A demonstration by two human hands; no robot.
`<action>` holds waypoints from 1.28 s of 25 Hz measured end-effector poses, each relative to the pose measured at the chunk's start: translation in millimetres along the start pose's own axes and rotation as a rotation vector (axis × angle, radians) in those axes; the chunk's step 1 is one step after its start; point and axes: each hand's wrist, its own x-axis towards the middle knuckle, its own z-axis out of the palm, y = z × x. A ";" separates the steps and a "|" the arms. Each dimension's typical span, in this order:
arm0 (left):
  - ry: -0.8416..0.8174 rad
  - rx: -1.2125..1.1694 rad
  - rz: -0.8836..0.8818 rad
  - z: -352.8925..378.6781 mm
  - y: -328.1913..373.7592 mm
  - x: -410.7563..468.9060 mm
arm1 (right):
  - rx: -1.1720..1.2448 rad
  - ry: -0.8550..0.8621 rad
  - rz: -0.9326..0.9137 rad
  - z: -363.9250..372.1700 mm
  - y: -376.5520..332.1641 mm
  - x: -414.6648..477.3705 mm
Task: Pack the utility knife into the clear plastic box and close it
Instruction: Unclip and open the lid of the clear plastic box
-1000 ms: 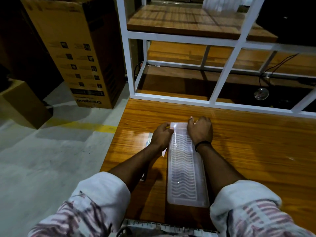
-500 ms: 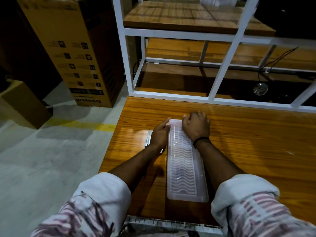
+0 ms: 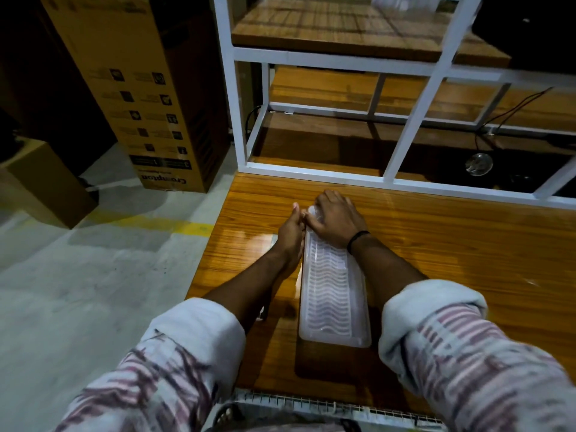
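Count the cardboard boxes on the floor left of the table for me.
2. A tall printed cardboard box stands beside the white shelf frame; a smaller plain cardboard box sits at the far left. Others may lie out of frame.

Dim, warm light here; a glare patch shines on the wooden table (image 3: 436, 244) just left of my left hand (image 3: 291, 236). My arms throw dark shadows toward me. The wide lens bends the white shelf frame (image 3: 414, 120), and my sleeves (image 3: 467, 353) blur near the edges
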 end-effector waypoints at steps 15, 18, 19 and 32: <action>-0.073 0.001 0.004 -17.3 -26.1 -21.6 | -0.111 -0.400 0.542 -44.1 -73.1 -54.8; -0.100 -0.043 -0.036 -27.6 -31.2 -26.4 | -0.087 -0.536 0.541 -52.1 -79.6 -75.4; -0.113 -0.057 -0.035 -29.5 -32.7 -28.3 | -0.088 -0.529 0.535 -52.3 -80.2 -74.9; -0.178 -0.077 -0.027 -27.3 -27.0 -36.3 | 0.153 -0.331 0.528 -53.8 -79.2 -76.9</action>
